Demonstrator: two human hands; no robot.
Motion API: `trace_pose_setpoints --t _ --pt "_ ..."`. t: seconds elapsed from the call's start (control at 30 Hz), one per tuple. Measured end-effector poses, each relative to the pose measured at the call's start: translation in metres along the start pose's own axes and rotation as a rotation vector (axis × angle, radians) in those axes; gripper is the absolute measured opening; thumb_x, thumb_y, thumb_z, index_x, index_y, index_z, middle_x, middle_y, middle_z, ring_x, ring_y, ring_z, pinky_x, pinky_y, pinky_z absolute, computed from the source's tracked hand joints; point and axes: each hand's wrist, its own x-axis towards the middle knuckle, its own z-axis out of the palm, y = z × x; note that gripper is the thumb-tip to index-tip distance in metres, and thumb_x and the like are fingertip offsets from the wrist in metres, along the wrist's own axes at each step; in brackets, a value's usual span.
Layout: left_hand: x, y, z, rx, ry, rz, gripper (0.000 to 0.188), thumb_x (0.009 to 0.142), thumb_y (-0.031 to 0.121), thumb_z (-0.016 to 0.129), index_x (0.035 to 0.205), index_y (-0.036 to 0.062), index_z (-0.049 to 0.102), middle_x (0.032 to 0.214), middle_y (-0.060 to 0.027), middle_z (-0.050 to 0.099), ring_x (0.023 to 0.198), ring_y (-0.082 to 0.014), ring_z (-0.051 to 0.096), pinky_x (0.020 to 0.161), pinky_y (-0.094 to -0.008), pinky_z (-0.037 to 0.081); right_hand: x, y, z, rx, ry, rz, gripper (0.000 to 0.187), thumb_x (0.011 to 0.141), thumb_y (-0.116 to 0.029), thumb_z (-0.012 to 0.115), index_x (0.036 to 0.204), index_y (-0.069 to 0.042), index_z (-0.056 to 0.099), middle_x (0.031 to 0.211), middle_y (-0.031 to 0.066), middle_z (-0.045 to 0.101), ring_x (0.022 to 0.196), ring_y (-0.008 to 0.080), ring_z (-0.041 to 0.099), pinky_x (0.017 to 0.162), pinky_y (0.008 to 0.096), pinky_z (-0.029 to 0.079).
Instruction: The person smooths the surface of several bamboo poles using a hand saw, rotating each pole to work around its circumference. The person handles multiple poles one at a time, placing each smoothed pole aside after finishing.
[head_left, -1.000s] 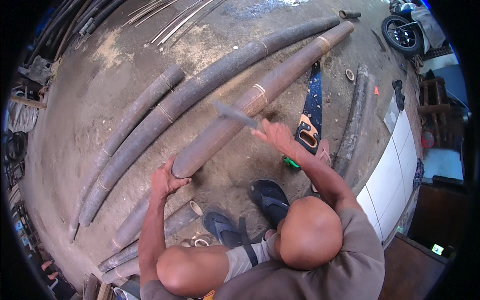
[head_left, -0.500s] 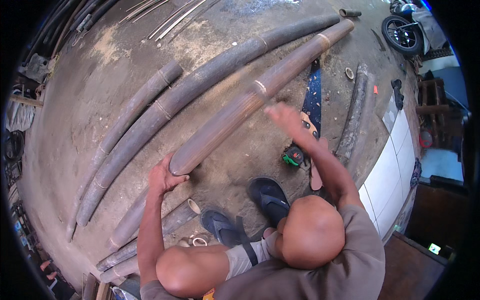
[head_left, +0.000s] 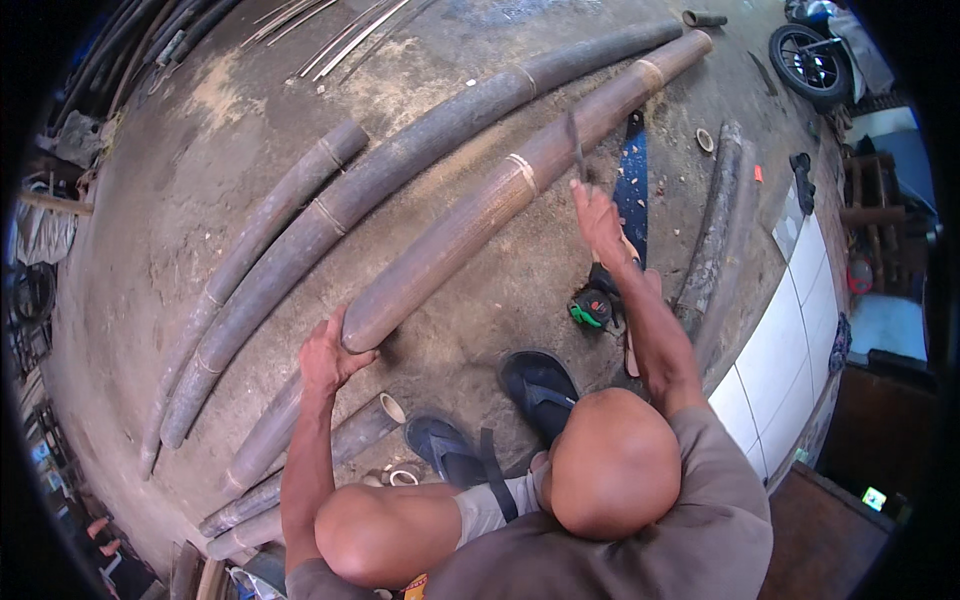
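Observation:
A thick brown bamboo pole (head_left: 455, 235) runs slantwise before me, its near end by my knees. My left hand (head_left: 330, 355) is closed round that near end, thumb beneath it. My right hand (head_left: 602, 222) is closed on a dark, narrow knife (head_left: 575, 140), its slightly curved blade pointing up across the pole beyond a pale node ring. The knife's handle is hidden in my fist. Under my right forearm lies a hand saw (head_left: 632, 180) with a wide blue blade, sprinkled with chips. Beside it sits a black and green tape measure (head_left: 590, 308).
Two grey bamboo poles (head_left: 430, 130) (head_left: 265, 215) lie to the left. Shorter bamboo pieces (head_left: 365, 428) are by my left foot, and another weathered length (head_left: 710, 235) is on the right. White tiles (head_left: 780, 350) edge the floor there. A motorbike wheel (head_left: 808, 62) stands far right.
My right hand has moved slightly away and to the right, and the knife now shows clearly over the pole. My left hand keeps its hold on the near end.

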Motion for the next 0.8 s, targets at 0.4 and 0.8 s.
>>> trace_pose_setpoints --t 0.4,0.8 --pt "0.006 -0.032 -0.014 -0.131 -0.188 -0.077 0.107 0.06 0.048 0.095 0.153 0.0184 0.051 0.128 -0.0212 0.072 0.116 -0.0399 0.071 0.099 -0.0491 0.056 0.033 -0.088 -0.068 0.063 -0.336 -0.154 0.039 0.098 -0.016 0.062 0.137 -0.018 0.06 0.095 0.013 0.059 0.068 0.0292 0.074 0.058 0.0402 0.062" --pt "-0.003 -0.014 -0.005 0.021 -0.052 -0.077 0.108 0.058 0.052 0.093 0.152 0.0202 0.051 0.116 -0.0195 0.072 0.108 -0.0399 0.071 0.092 -0.0517 0.057 0.03 -0.055 -0.067 0.346 -0.235 0.141 0.046 0.105 -0.051 0.057 0.114 -0.007 0.061 0.081 0.0258 0.071 0.076 0.0426 0.075 0.065 0.0543 0.059"
